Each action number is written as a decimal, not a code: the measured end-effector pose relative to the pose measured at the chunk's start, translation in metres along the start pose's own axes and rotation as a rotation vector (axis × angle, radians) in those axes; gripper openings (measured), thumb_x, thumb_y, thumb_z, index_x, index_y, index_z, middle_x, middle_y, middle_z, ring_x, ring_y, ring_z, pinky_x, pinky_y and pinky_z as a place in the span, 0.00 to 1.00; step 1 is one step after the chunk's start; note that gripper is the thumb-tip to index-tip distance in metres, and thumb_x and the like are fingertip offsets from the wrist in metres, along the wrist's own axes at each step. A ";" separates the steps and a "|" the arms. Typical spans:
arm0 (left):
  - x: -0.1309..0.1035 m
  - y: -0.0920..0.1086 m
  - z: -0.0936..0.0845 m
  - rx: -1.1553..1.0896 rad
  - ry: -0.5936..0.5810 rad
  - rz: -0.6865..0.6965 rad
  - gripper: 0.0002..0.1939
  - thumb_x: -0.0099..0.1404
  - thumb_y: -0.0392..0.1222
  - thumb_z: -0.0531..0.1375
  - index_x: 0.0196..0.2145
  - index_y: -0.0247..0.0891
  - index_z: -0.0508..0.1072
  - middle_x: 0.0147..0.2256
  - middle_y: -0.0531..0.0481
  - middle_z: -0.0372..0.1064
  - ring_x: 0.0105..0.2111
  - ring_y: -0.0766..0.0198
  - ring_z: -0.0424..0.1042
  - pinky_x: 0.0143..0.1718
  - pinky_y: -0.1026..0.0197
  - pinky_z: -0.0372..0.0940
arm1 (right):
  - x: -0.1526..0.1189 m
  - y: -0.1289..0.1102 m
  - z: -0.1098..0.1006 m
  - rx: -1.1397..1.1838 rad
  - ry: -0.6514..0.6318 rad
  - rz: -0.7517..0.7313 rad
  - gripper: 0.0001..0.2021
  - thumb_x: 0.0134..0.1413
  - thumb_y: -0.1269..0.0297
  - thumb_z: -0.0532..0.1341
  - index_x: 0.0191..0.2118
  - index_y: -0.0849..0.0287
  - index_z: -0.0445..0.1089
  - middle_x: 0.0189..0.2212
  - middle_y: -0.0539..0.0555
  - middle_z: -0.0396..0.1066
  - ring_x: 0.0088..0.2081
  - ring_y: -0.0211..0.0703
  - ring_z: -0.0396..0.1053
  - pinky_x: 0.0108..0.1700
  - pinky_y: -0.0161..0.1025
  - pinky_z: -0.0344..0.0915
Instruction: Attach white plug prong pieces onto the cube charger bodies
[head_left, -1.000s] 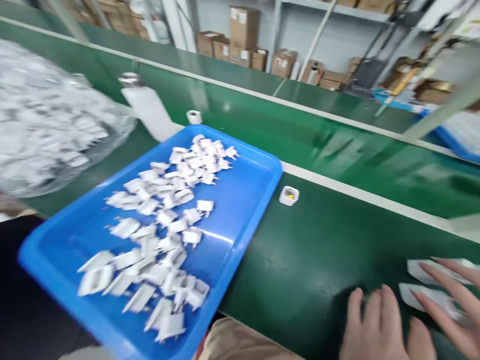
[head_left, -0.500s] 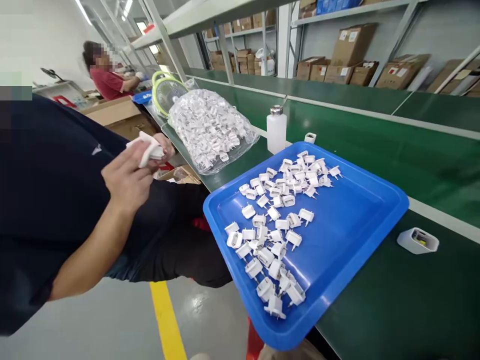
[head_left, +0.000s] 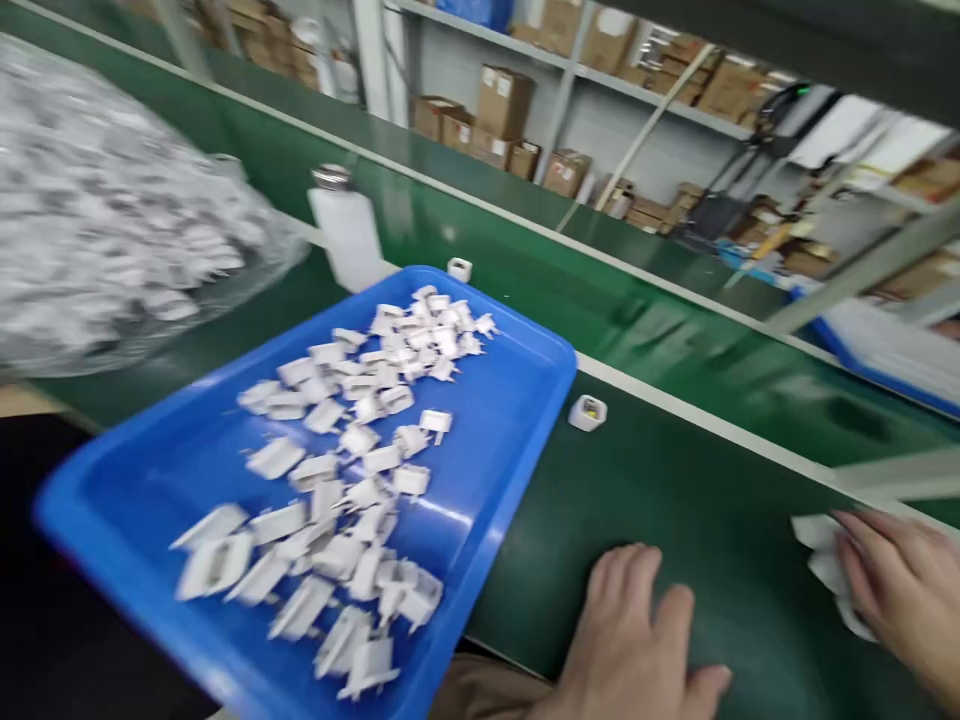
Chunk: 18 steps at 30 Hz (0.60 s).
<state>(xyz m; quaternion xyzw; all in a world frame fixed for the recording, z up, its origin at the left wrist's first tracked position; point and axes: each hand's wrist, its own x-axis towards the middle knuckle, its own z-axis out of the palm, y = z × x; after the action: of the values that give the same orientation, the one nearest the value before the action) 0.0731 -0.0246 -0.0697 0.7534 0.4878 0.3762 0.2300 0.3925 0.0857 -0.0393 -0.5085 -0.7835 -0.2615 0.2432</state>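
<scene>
My left hand rests palm down on the dark green bench top, fingers stretched out, with nothing in it. At the right edge, my right hand is closed on a crumpled white wiping cloth against the bench. The cloth's exact material cannot be told. To the left of both hands a blue tray holds many small white plug pieces with metal pins. A white charger housing, open at one end with something yellow inside, lies by the tray's right side.
A second white housing sits behind the tray, near a white bottle with a metal top. A clear bag of white plug pieces lies at the left. Shelves with cardboard boxes stand beyond the bench.
My view has swung to the right. Both my hands have come into view, the right one with a cloth. The neighbouring person has left the picture.
</scene>
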 end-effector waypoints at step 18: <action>0.013 -0.028 -0.007 0.068 0.002 0.295 0.19 0.76 0.47 0.54 0.60 0.40 0.67 0.61 0.39 0.64 0.60 0.47 0.66 0.52 0.45 0.68 | -0.015 -0.016 -0.015 -0.250 -0.377 -0.325 0.15 0.68 0.73 0.54 0.53 0.58 0.73 0.47 0.62 0.75 0.49 0.52 0.71 0.52 0.52 0.70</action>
<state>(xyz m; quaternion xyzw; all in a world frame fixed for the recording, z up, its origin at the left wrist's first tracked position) 0.0548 -0.0007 -0.0811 0.8240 0.3844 0.3899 0.1458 0.3849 0.0597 -0.0402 -0.4420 -0.8479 -0.2922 -0.0167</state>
